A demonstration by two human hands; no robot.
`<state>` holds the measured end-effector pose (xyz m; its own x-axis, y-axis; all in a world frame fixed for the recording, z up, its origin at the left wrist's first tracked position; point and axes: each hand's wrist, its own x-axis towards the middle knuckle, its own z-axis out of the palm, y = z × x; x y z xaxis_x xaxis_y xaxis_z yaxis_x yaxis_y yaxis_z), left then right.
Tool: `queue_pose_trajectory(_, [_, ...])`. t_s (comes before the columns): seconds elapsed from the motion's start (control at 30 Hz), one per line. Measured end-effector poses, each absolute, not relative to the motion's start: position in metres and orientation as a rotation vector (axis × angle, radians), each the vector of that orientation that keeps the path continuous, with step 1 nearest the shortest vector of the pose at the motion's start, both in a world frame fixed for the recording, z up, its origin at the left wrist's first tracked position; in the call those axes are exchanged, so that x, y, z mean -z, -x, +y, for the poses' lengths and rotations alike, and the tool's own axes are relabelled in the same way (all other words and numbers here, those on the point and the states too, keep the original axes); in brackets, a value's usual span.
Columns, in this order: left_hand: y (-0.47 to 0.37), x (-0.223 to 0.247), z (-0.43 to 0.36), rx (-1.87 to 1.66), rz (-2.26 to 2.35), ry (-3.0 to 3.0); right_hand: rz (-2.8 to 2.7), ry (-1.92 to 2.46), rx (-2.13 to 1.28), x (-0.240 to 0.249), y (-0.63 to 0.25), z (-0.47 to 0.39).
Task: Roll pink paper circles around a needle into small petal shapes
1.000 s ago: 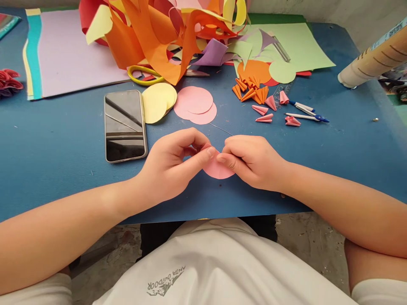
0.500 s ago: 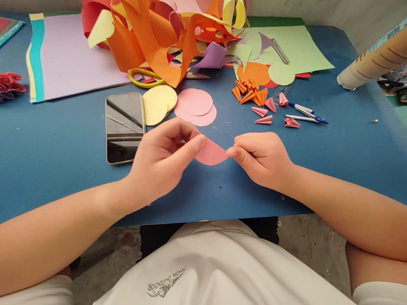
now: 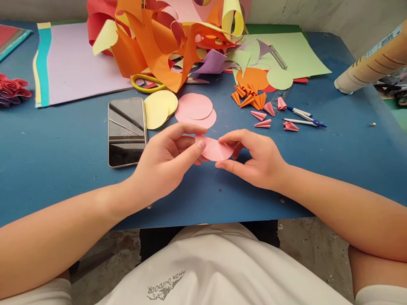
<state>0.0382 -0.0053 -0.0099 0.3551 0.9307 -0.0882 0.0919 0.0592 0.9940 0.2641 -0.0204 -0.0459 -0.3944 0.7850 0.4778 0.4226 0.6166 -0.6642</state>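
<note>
Head view shows the left hand (image 3: 165, 159) and the right hand (image 3: 256, 159) meeting over the near middle of the blue surface (image 3: 63, 161), both grasping a pink paper disc (image 3: 216, 149). Left thumb and fingertips pinch its 9 o'clock edge; the right hand holds the 3 o'clock side, fingers curled above and thumb below. The disc hangs just above the surface, lying almost flat.

At 12 o'clock from the hands, close by, lie two stacked pink circles (image 3: 195, 109), with yellow circles (image 3: 159, 108) just beside them at 10 o'clock. A smartphone (image 3: 127, 131) lies face up at 9 o'clock of the left hand, its edge touching the yellow circles. Farther off at 12 o'clock yellow-handled scissors (image 3: 144, 82) poke out from under a heap of cut paper scraps (image 3: 165, 38).

At 1 o'clock sit small orange paper cones (image 3: 249, 95) and pink paper cones (image 3: 263, 118), with a compass (image 3: 305, 118) just beside them. A lilac sheet (image 3: 76, 63) lies at 10 o'clock, a pale green sheet (image 3: 302, 55) at 1 o'clock, and a cardboard roll (image 3: 372, 63) at 2 o'clock.
</note>
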Motion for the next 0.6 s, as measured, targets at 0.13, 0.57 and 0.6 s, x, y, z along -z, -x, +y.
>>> queue_pose_trajectory(0.13, [-0.038,0.0131,-0.0045,-0.838,0.996,-1.354,-1.994,0.968,-0.716,0.0458,-0.267,-0.0173])
queue_pose_trajectory(0.57, [-0.0367,0.0113,-0.004,-0.719,1.096,-1.636,-2.04,0.966,-0.863,0.0362,-0.2686,-0.0189])
queue_pose_trajectory(0.6, [-0.0365,0.0098,-0.0048,-0.72,1.093,-1.66,-2.035,0.966,-0.86,0.0363,-0.2687,-0.0187])
